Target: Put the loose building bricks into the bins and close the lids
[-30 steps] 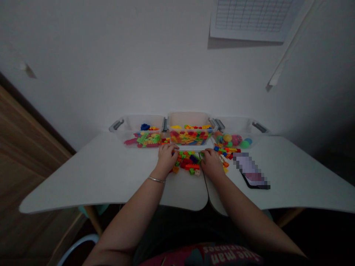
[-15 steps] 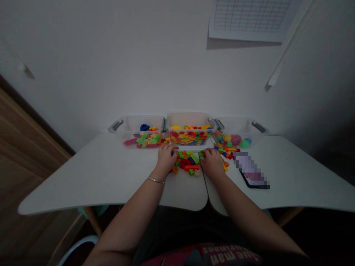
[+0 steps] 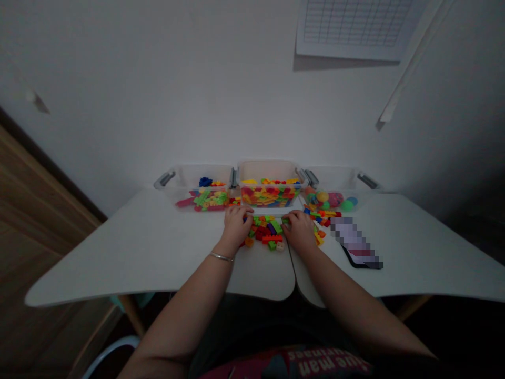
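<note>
A pile of small coloured building bricks (image 3: 267, 230) lies on the white table (image 3: 150, 247) between my two hands. My left hand (image 3: 235, 225), with a bracelet at the wrist, rests palm down at the pile's left edge, its fingers curled onto the bricks. At the pile's right edge sits my right hand (image 3: 300, 229), fingers bent over a green brick (image 3: 284, 221). Whether either hand grips a brick is hidden by the fingers.
Three clear plastic bins stand along the wall: the left bin (image 3: 197, 181) and the middle bin (image 3: 270, 176) hold bricks, the right bin (image 3: 339, 181) holds coloured balls. More loose bricks (image 3: 321, 215) lie to the right. A phone (image 3: 357, 245) lies right of my right hand.
Both hands have crept slightly inward toward the pile. The bricks between them sit a little tighter together.
</note>
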Action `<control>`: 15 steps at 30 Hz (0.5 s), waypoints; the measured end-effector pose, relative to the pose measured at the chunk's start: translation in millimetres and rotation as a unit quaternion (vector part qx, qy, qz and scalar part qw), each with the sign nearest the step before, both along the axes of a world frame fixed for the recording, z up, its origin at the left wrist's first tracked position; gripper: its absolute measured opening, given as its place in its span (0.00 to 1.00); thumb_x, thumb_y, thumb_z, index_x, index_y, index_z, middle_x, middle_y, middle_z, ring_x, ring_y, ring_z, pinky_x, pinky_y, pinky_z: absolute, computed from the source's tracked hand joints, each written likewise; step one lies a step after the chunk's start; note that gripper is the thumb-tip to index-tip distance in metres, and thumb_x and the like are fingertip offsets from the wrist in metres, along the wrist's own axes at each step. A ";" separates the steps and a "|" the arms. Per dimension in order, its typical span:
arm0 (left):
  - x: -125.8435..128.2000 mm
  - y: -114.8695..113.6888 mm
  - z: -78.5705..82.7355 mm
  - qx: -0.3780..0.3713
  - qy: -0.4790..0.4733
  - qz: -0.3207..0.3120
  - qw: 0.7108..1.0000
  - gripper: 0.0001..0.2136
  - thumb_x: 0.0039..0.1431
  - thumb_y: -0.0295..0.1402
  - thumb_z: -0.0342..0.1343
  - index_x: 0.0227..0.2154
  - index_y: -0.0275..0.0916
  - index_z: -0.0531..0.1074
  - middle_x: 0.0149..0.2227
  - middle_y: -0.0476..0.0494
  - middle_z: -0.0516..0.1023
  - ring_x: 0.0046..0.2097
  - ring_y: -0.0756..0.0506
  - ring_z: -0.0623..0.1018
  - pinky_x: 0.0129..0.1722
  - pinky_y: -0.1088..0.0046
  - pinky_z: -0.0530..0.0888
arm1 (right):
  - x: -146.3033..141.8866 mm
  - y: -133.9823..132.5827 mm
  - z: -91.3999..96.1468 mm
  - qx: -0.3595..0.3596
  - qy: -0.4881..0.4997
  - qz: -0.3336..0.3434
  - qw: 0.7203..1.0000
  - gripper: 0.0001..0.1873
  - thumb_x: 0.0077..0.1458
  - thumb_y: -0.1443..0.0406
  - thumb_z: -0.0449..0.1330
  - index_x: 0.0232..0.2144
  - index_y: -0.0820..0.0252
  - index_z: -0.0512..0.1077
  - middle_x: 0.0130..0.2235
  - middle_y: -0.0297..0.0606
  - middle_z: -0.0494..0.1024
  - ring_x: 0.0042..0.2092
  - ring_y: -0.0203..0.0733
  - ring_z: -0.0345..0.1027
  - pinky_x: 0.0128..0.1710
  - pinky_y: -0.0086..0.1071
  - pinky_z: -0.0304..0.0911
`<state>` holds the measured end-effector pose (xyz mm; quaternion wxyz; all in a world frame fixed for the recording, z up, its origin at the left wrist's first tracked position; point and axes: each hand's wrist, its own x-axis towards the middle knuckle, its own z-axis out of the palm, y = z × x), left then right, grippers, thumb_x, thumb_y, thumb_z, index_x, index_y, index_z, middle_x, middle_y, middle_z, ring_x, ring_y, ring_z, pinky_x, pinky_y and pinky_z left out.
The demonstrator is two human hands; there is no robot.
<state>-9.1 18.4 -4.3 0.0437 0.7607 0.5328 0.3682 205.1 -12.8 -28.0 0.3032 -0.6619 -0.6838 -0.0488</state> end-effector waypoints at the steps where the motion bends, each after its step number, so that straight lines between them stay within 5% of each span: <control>1: -0.1 -0.1 0.0 -0.001 0.000 -0.001 1.000 0.10 0.55 0.27 0.51 0.37 0.40 0.75 0.43 0.42 0.79 0.49 0.40 0.72 0.55 0.58 0.64 | -1.0 -0.9 0.5 -0.002 -0.001 -0.006 1.000 0.13 0.52 0.65 0.61 0.42 0.59 0.75 0.47 0.45 0.71 0.49 0.51 0.63 0.50 0.42 0.59; 8: 0.7 -1.1 1.0 0.001 -0.003 0.001 1.000 0.09 0.56 0.28 0.51 0.36 0.40 0.75 0.42 0.42 0.79 0.49 0.40 0.72 0.55 0.58 0.65 | -1.6 4.3 -4.8 0.003 0.037 0.011 0.999 0.08 0.54 0.68 0.58 0.36 0.62 0.76 0.47 0.49 0.69 0.49 0.49 0.64 0.50 0.41 0.62; 15: 0.0 -0.7 2.7 0.001 -0.001 -0.003 1.000 0.10 0.56 0.28 0.50 0.37 0.40 0.75 0.43 0.42 0.79 0.49 0.41 0.73 0.56 0.57 0.65 | 2.6 10.8 -4.1 0.075 0.177 0.047 0.980 0.07 0.53 0.68 0.56 0.30 0.60 0.75 0.41 0.45 0.70 0.45 0.46 0.66 0.51 0.42 0.64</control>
